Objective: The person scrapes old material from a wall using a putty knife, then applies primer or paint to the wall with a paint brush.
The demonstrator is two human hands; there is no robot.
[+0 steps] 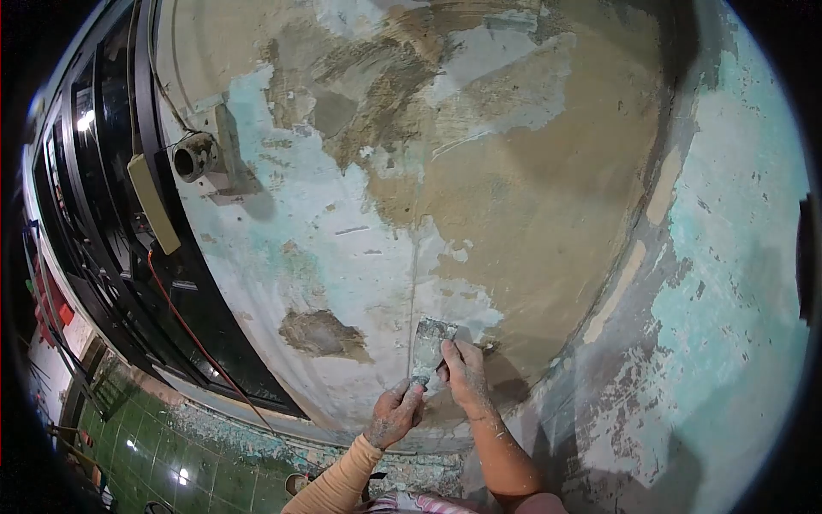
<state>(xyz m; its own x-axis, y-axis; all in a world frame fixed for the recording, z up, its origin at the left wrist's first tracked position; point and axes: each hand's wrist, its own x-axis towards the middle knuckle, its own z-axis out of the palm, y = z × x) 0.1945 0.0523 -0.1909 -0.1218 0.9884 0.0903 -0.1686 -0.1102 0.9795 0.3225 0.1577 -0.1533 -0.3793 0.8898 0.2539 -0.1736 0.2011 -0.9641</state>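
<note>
A flat scraper [431, 347] with a broad, paint-smeared blade lies against the lower part of the peeling wall [548, 223]. My left hand [396, 415], dusty with paint, is closed around the scraper's handle end below the blade. My right hand [465, 373] is closed at the blade's right edge, thumb and fingers bent onto it. What else may sit inside its fingers is hidden. White and mint paint surrounds the blade, with bare tan plaster to its right. Left of the hands is a rough brown patch [324, 335] where the surface has come away.
An open pipe end [195, 158] sticks out of the wall at upper left. Beside it stands a dark-framed glass door [111, 171] with an orange cord [193, 334] hanging across. Paint flakes [231, 433] litter the base above green floor tiles [163, 463]. A flaking side wall [728, 300] rises at right.
</note>
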